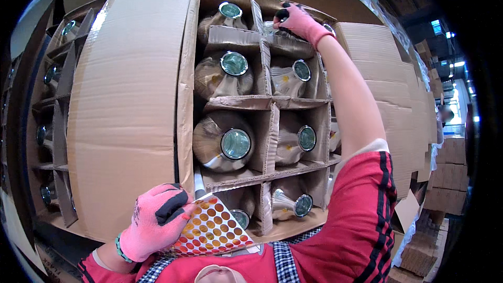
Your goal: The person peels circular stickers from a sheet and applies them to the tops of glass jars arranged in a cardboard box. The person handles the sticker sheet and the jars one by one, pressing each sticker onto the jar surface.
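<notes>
My left hand, in a pink glove with dark fingertips, pinches the edge of a sheet of round gold and orange-red stickers near my chest. Stretched to the far right of an open carton, my right hand wears a matching glove. Its fingers are drawn together over a glass vase in a far compartment; whatever they hold is too small or hidden. Other clear glass vases with round greenish mouths, such as a wide one and a ribbed one, sit in the compartments, some carrying small yellow marks.
Cardboard dividers separate the vases. Wide carton flaps lie folded out on the left and right. Another carton of vases stands at the far left. Stacked boxes and a distant person are on the right.
</notes>
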Motion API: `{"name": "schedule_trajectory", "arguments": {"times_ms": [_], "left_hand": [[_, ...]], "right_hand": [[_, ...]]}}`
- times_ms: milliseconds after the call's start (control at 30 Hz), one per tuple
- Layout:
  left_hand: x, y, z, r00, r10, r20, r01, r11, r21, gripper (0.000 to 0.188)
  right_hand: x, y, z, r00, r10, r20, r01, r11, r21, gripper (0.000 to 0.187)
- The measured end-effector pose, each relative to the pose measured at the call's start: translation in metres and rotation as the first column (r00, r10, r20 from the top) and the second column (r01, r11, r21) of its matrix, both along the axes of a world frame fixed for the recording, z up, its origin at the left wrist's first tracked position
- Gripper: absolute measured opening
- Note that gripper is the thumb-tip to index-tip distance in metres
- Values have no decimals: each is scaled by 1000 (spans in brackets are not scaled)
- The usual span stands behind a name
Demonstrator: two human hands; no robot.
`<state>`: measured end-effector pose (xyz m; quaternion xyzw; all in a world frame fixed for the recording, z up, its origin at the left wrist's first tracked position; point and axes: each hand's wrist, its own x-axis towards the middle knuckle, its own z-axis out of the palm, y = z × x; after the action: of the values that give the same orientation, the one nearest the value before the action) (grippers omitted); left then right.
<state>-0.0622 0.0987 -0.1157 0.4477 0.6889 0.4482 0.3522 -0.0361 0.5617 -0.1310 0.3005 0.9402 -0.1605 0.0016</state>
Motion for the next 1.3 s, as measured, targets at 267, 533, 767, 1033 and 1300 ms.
{"name": "schedule_trajectory", "arguments": {"times_ms": [267,533,767,1033,1300], "left_hand": [[0,-4,2,1000,19,24,-19,1000,4,5],[2,-1,4,1000,-17,16,16,998,58,9],[0,-14,-3,999,41,4,-41,996,83,13],[-2,-15,-2,990,0,140,-25,983,180,16],[-2,-29,9,984,30,177,-71,971,229,16]], "right_hand": [[-20,-18,-13,963,21,270,-187,772,607,29],[34,-88,53,693,49,-720,57,991,122,23],[87,-302,78,825,393,-406,-521,808,-276,32],[97,-334,81,919,176,-351,-333,824,-458,11],[96,-350,92,766,535,-355,-555,830,54,22]]}}
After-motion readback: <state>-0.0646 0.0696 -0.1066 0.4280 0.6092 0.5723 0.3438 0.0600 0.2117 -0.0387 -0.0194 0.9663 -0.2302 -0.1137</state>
